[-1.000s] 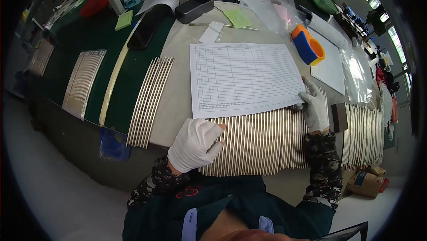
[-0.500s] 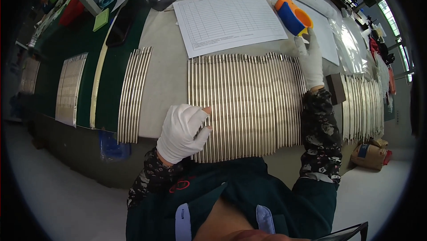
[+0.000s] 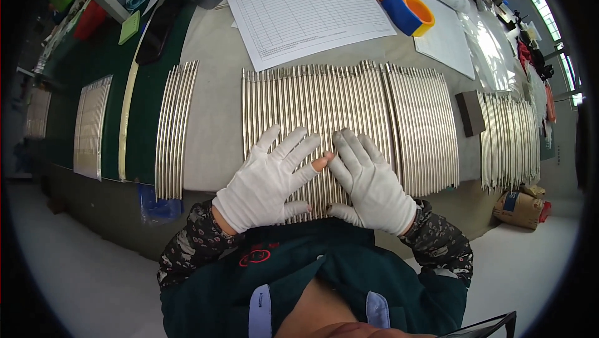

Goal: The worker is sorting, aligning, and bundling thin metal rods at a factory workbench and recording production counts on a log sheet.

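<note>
A wide row of thin shiny metal rods (image 3: 349, 120) lies side by side on the pale table (image 3: 212, 82) in front of me. My left hand (image 3: 268, 182), in a white glove with a cut-off fingertip, lies flat with spread fingers on the near part of the row. My right hand (image 3: 368, 182), also in a white glove, rests flat on the rods beside it, the forefingers almost touching. Neither hand grips a rod.
A printed form sheet (image 3: 309, 10) lies beyond the rods. An orange and blue roll (image 3: 405, 10) sits at the back right. More rod bundles lie at the left (image 3: 175, 126), far left (image 3: 90, 126) and right (image 3: 508, 138). A dark block (image 3: 470, 113) is between the right bundles.
Both hands have come together from the outer ends of the rod row to its near middle, now lying flat side by side. The view has tilted down toward the rods.
</note>
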### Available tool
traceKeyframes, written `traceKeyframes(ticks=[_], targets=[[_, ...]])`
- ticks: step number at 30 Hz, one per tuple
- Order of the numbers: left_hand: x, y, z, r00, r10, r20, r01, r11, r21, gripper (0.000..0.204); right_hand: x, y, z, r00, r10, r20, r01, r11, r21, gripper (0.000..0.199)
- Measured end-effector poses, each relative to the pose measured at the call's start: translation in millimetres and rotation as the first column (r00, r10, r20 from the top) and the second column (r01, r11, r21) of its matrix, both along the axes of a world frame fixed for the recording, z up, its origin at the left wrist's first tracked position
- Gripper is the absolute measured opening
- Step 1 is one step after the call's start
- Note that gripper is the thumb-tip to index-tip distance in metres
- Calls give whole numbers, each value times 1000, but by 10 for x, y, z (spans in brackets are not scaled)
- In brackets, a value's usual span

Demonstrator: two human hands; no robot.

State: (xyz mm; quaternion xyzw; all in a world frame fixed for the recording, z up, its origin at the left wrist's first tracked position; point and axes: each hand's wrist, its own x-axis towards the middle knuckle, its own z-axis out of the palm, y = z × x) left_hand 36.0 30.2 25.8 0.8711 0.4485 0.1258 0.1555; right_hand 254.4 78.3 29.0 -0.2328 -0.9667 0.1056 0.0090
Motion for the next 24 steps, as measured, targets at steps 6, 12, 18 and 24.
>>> traceKeyframes(ticks=[6,12,18,24], targets=[[-193,-62,-16,995,10,-97,-7,999,32,67,-212,-52,28,998,-6,-58,3,998,-57,81],[-92,-31,9,995,9,-101,-8,1000,12,72,-61,-22,-7,1000,-2,-29,1,999,-37,82],[-8,23,-3,998,-25,-58,23,999,-30,79,-15,-56,33,996,-62,-67,59,997,-45,79],[-54,0,-35,998,-46,-37,45,999,-20,81,182,-181,47,992,-122,5,123,992,-36,82]])
